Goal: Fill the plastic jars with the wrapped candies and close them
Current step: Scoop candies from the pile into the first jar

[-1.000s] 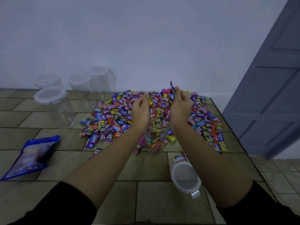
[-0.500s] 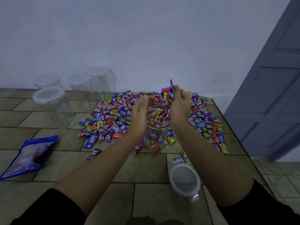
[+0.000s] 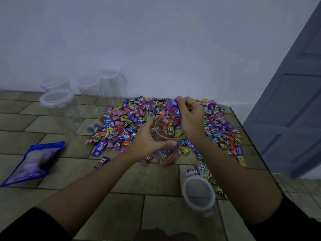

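Mid-fill: left hand (image 3: 147,138) wraps the open jar (image 3: 167,153), right hand (image 3: 190,117) clutches a fistful of wrapped candies (image 3: 174,109) right over its mouth. Next, loosen that fist so they drop straight in.

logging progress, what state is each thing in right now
clear plastic jar: lid off, partly filled
round white-rimmed lid: off, lying loose
four empty clear jars at back left: lidded
left hand: grips the open jar
right hand: grips wrapped candies over the jar

The left hand (image 3: 145,141) hides part of the jar (image 3: 167,154); the right edge crops the door (image 3: 286,110).
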